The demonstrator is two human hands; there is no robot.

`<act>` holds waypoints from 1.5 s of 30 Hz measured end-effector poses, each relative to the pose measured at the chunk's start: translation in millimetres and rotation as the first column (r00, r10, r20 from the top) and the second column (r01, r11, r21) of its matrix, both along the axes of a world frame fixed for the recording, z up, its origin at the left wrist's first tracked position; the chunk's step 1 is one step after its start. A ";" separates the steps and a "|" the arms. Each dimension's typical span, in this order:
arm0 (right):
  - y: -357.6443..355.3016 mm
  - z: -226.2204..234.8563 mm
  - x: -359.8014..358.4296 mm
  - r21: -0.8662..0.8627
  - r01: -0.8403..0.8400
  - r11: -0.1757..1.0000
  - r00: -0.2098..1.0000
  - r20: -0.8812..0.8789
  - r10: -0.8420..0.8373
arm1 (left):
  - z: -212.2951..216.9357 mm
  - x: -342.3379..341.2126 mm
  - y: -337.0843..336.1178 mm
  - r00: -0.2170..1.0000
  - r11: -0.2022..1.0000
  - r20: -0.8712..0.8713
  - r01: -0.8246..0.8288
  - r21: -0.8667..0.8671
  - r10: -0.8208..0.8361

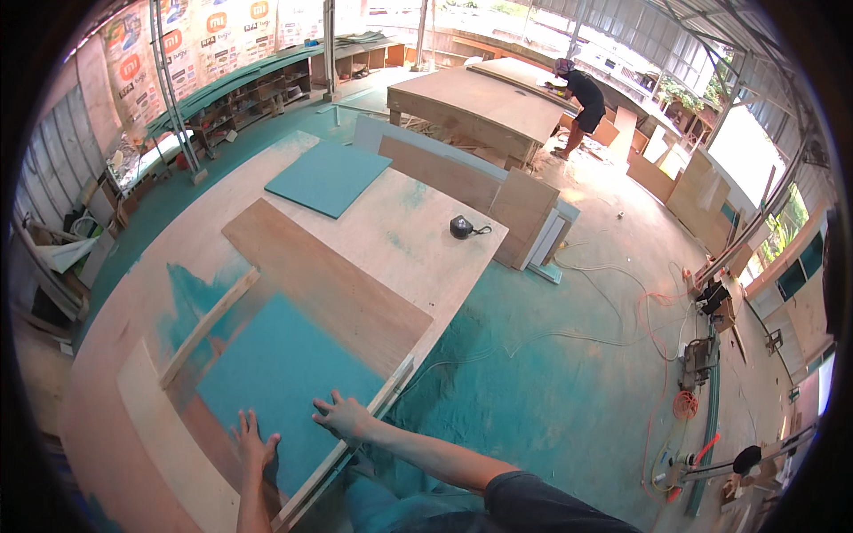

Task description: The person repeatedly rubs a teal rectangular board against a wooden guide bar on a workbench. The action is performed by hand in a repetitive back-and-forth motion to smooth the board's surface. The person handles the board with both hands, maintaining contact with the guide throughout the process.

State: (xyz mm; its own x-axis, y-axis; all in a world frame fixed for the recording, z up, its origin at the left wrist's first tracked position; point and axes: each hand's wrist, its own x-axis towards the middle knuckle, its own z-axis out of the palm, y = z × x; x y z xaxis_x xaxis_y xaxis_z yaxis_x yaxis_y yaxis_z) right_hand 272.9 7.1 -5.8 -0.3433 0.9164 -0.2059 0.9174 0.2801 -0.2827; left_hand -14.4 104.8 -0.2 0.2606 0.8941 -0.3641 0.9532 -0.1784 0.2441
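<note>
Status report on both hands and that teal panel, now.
Left hand flat on teal panel, fingers spread. Right hand open at its right edge. Wooden strip lies along panel's left side.

Daylit open shed, teal floor (551, 391), wall shelves (258, 93), corrugated roof (622, 18).

This is an open-sided woodworking shop under a corrugated metal roof (622, 18). Large plywood-topped worktables (400, 240) fill the teal-painted concrete floor (551, 373), which is dusted with sawdust. Cut brown plywood sheets (524, 218) lean against the table, long wooden shelves (258, 93) line the far wall, and orange and white power cables (662, 355) trail toward tools lying on the floor.
</note>
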 end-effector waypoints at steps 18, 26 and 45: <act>51.4 8.9 -7.7 -0.058 0.002 0.998 1.000 -0.002 -0.002 | -35.2 -25.5 46.7 0.998 0.989 0.063 0.015 0.147 -0.025; 73.6 4.6 -5.3 -0.043 0.019 0.999 0.999 0.045 -0.017 | -0.6 -3.9 71.5 0.995 0.997 -0.087 -0.062 -0.049 0.058; 92.6 3.8 -4.2 -0.012 -0.017 1.000 0.997 0.080 0.018 | -8.9 -5.9 88.2 0.991 0.997 -0.110 -0.075 -0.010 0.074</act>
State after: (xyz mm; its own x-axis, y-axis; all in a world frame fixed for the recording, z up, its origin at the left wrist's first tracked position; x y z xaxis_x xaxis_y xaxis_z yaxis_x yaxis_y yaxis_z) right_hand 268.7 99.7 -2.1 -0.3411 0.9078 -0.2441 0.9322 0.2934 -0.2118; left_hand -20.3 193.0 -9.2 0.1514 0.9041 -0.3996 0.9848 -0.1031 0.1399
